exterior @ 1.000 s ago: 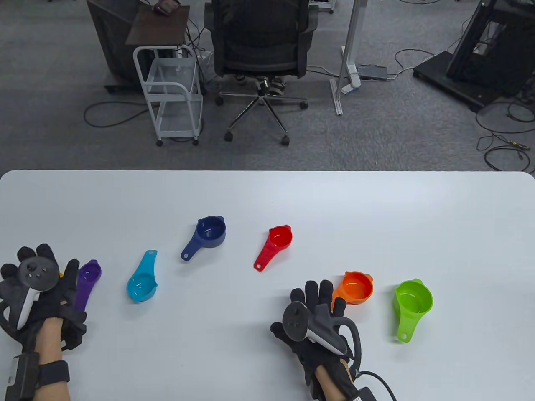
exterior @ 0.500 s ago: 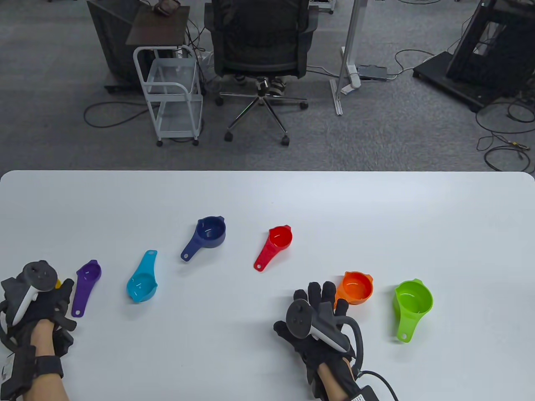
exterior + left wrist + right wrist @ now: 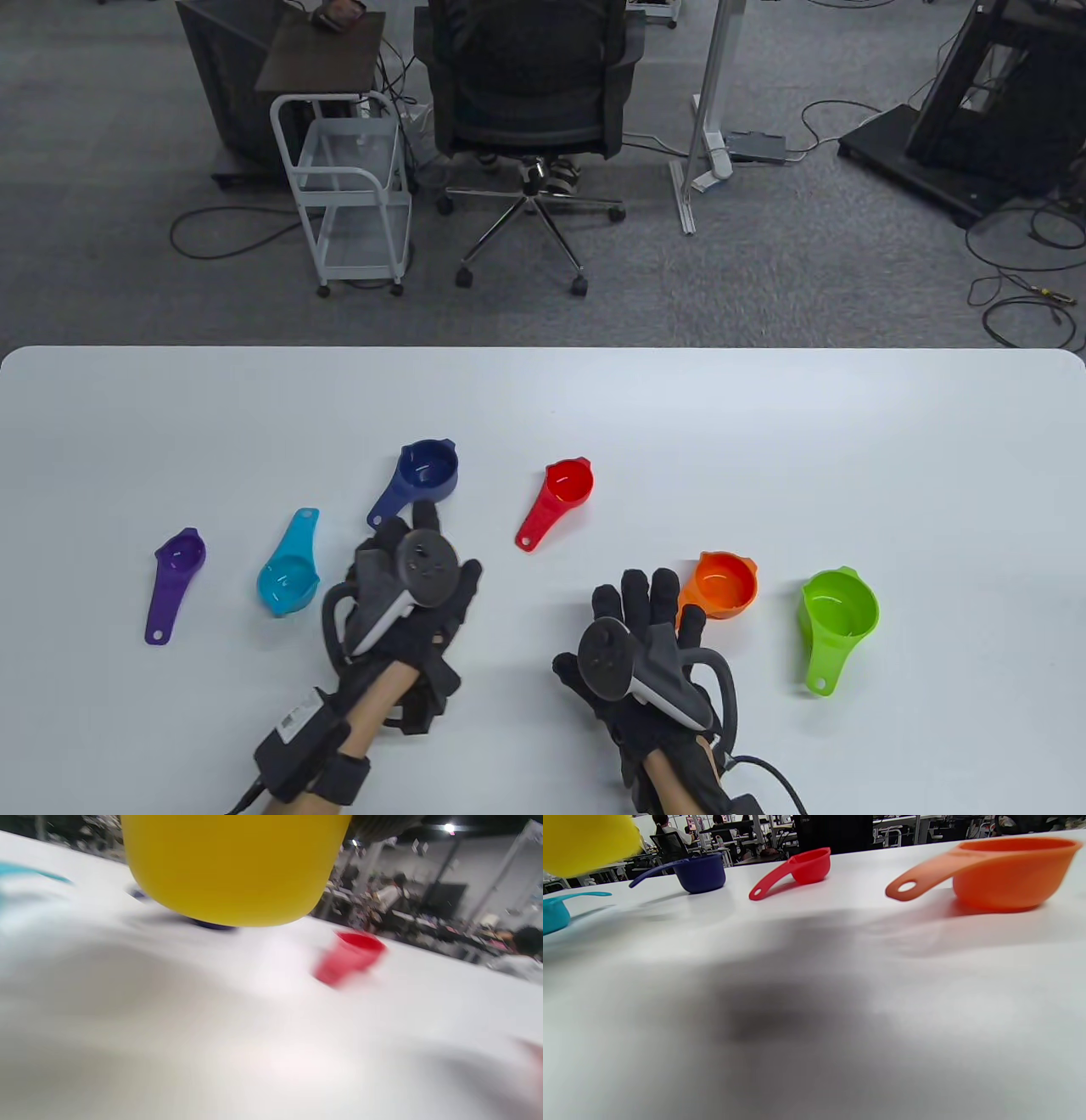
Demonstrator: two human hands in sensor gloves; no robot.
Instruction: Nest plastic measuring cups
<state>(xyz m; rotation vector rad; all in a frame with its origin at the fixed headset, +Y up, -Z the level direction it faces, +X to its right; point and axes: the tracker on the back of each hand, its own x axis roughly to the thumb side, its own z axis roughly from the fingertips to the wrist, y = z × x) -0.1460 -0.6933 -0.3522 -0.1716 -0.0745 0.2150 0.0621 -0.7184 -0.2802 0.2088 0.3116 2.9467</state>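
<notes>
My left hand (image 3: 413,580) is above the table between the cyan cup (image 3: 289,581) and the red cup (image 3: 567,484), just in front of the navy cup (image 3: 427,471). It holds a yellow cup (image 3: 233,866), which is hidden under the hand in the table view and also shows in the right wrist view (image 3: 585,840). My right hand (image 3: 649,611) lies flat on the table with fingers spread and holds nothing; its fingertips are by the handle of the orange cup (image 3: 725,584). The green cup (image 3: 838,607) stands at the right and the purple cup (image 3: 180,560) at the far left.
The white table (image 3: 764,407) ends at a far edge, with an office chair (image 3: 530,76) and a white wire cart (image 3: 352,182) on the floor beyond it. The cups lie in a loose row across the table's near half.
My left hand has moved from the table's far left edge to the right, past the purple and cyan cups, carrying the yellow cup. My right hand has stayed in place.
</notes>
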